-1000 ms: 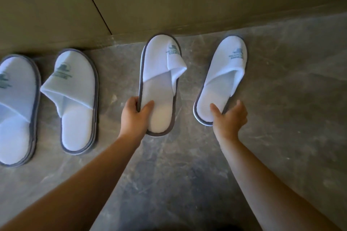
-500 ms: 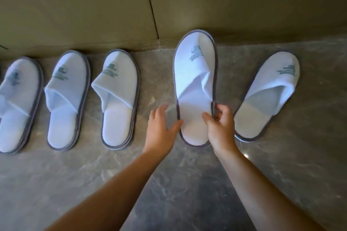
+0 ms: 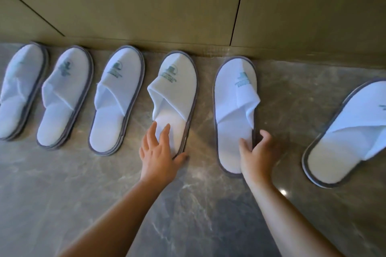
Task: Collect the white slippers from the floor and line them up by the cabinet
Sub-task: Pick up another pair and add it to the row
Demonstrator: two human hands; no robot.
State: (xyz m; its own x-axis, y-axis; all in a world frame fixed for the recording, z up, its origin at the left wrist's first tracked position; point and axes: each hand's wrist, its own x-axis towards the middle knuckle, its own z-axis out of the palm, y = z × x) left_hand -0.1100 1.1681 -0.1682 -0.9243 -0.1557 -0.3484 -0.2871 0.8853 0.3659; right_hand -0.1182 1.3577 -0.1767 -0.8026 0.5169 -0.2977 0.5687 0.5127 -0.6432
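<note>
Several white slippers with grey edging lie toe-first along the base of the tan cabinet (image 3: 146, 6). My left hand (image 3: 158, 152) rests with straight, spread fingers on the heel of the fourth slipper (image 3: 177, 89), its thumb at the slipper's right edge. My right hand (image 3: 258, 152) holds the right edge of the fifth slipper (image 3: 231, 115), thumb on the insole and fingers curled round the rim. That slipper lies flat with its toe near the cabinet base. A sixth slipper (image 3: 351, 131) lies slanted at the far right, apart from the row.
Three more slippers (image 3: 64, 98) are lined up to the left, partly cut by the frame edge. The floor is grey marble (image 3: 188, 204). The cabinet front has vertical door seams (image 3: 240, 6) above the row.
My left hand has left the fifth slipper and moved left onto the heel of the fourth one. My right hand stays on the fifth slipper's right edge. The view has shifted left.
</note>
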